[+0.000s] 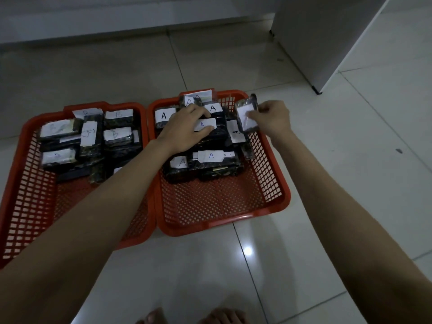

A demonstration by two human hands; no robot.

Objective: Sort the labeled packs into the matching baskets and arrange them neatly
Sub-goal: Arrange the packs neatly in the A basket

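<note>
Two red mesh baskets stand side by side on the tiled floor. The left basket (21,174) holds several dark packs with white labels marked B (117,134). The right basket (268,174) holds several dark packs labelled A (210,156). My left hand (184,129) rests inside the right basket, its fingers gripping a pack labelled A (208,127) on top of the pile. My right hand (272,118) holds another labelled pack (245,115) upright over the basket's far right rim; its letter is too blurred to read.
A white cabinet (327,38) stands at the back right on small dark feet. A low white ledge (117,24) runs along the back. My bare toes (187,316) show at the bottom edge. Glossy floor tiles (350,160) surround the baskets.
</note>
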